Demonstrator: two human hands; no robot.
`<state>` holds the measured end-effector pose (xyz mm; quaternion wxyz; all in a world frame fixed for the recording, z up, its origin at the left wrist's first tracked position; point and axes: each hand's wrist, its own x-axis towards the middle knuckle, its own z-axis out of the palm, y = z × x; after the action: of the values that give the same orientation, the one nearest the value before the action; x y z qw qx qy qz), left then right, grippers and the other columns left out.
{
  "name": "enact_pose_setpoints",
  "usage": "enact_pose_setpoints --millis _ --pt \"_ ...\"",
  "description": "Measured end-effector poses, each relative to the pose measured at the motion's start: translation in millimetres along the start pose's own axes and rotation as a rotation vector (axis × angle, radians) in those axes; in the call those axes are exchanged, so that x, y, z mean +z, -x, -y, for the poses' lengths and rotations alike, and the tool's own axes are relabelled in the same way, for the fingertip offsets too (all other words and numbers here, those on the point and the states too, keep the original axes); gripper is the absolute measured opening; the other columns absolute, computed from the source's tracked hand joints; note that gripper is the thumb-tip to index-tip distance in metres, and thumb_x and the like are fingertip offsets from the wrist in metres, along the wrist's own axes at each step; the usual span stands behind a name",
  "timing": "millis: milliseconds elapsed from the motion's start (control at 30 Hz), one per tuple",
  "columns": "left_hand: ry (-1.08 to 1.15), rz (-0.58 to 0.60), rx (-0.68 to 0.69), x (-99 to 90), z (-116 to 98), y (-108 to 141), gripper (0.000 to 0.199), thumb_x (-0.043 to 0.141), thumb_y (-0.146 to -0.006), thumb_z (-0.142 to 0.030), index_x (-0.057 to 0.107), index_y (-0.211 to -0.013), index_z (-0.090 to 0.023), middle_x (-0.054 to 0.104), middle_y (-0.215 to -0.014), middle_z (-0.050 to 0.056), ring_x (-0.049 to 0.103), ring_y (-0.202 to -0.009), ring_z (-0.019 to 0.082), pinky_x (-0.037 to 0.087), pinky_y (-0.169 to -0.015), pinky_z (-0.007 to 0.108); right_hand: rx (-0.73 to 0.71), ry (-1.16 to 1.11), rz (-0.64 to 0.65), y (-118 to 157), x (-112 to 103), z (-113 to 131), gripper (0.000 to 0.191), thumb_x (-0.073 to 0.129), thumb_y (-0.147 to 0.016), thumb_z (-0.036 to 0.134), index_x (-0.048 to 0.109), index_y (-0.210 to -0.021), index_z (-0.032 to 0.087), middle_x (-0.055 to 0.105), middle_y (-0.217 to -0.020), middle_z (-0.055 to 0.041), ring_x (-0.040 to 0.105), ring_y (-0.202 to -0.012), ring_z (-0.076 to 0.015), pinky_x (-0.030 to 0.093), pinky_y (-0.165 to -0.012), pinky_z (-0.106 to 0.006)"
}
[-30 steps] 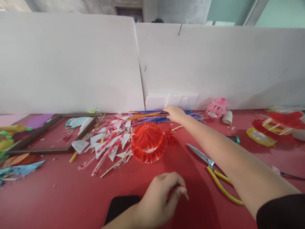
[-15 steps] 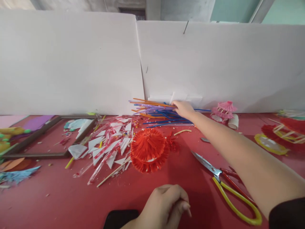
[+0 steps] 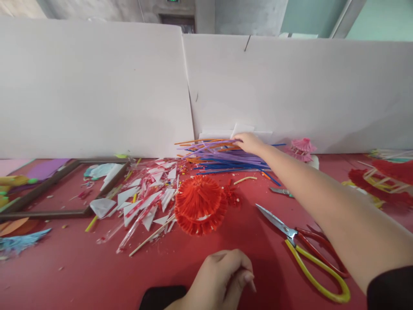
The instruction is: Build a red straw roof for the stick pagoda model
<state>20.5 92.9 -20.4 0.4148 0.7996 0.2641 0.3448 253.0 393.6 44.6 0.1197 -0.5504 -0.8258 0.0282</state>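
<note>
At the back of the table my right hand (image 3: 248, 143) reaches into a loose bundle of pipe cleaners (image 3: 222, 156) in purple, orange and blue. Its fingers are pinched on purple pipe cleaners at the top; how many is hidden. My left hand (image 3: 222, 277) rests near the front edge, fingers loosely curled, with nothing visible in them. Just beyond it stands a round red pipe-cleaner model (image 3: 200, 204) with a cone-shaped roof. Large scissors (image 3: 292, 234) with red and yellow handles lie partly open below my right forearm.
Paper and plastic scraps (image 3: 145, 193) are heaped left of the red model. Farther left lies a brown frame (image 3: 48, 214). A dark phone-like object (image 3: 163, 297) is beside my left hand. Pink (image 3: 301, 148) and red models (image 3: 383, 181) stand right. White boards (image 3: 290, 86) wall off the back.
My right hand has shifted the pipe cleaners: more purple ones now lie across the top, and blue and orange ends stick out toward the front. My left hand keeps its curled pose.
</note>
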Motion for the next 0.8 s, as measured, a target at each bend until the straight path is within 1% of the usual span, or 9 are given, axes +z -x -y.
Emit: enact_pose_setpoints --millis 300,400,500,633,700,800 --pt "-0.011 -0.002 -0.014 1.2 0.7 -0.1 0.015 0.048 -0.100 -0.018 0.056 -0.087 -0.020 0.075 -0.074 0.005 0.066 -0.065 0.013 0.048 -0.064 0.018 -0.004 -0.020 0.077 -5.9 1.6 -3.3 0.037 0.064 -0.098 0.039 0.061 -0.129 0.018 0.064 -0.130 -0.0095 0.066 -0.111 -0.0234 0.059 -0.094 -0.045" --pt "-0.006 -0.001 -0.027 1.1 0.3 -0.2 0.017 0.048 -0.100 -0.018 0.055 -0.086 -0.020 0.075 -0.073 0.005 0.066 -0.065 0.013 0.047 -0.063 0.018 -0.020 0.002 0.084 -0.9 -0.6 1.4 0.037 0.063 -0.098 0.039 0.061 -0.128 0.018 0.064 -0.131 -0.0096 0.066 -0.111 -0.0235 0.058 -0.094 -0.046" --pt "-0.004 0.013 -0.045 0.6 -1.7 -0.3 0.016 0.047 -0.100 -0.018 0.056 -0.087 -0.020 0.075 -0.074 0.005 0.065 -0.066 0.012 0.047 -0.064 0.018 -0.050 0.028 0.123 8.2 0.4 10.1 0.038 0.064 -0.098 0.040 0.061 -0.129 0.018 0.064 -0.130 -0.0096 0.066 -0.111 -0.0235 0.058 -0.094 -0.046" --pt "-0.004 0.016 -0.062 0.0 -4.3 -0.1 0.016 0.047 -0.100 -0.017 0.057 -0.087 -0.019 0.075 -0.075 0.005 0.065 -0.066 0.012 0.047 -0.064 0.018 -0.128 0.085 0.195 19.4 14.7 22.9 0.039 0.064 -0.098 0.039 0.060 -0.130 0.019 0.063 -0.133 -0.0100 0.065 -0.113 -0.0243 0.058 -0.096 -0.047" --pt "-0.003 0.016 -0.064 -0.5 -5.0 -0.1 0.016 0.047 -0.099 -0.017 0.057 -0.086 -0.019 0.074 -0.075 0.005 0.065 -0.066 0.012 0.047 -0.063 0.018 -0.133 0.124 0.216 21.4 23.5 26.5 0.037 0.064 -0.098 0.039 0.061 -0.130 0.019 0.063 -0.132 -0.0099 0.065 -0.113 -0.0238 0.058 -0.095 -0.046" --pt "-0.003 0.016 -0.063 -1.5 -5.5 -0.8 0.017 0.047 -0.099 -0.018 0.056 -0.086 -0.019 0.074 -0.074 0.005 0.065 -0.066 0.012 0.047 -0.063 0.018 -0.084 0.166 0.172 19.0 28.6 26.9 0.035 0.063 -0.099 0.039 0.061 -0.128 0.019 0.063 -0.131 -0.0097 0.066 -0.111 -0.0228 0.058 -0.094 -0.045"
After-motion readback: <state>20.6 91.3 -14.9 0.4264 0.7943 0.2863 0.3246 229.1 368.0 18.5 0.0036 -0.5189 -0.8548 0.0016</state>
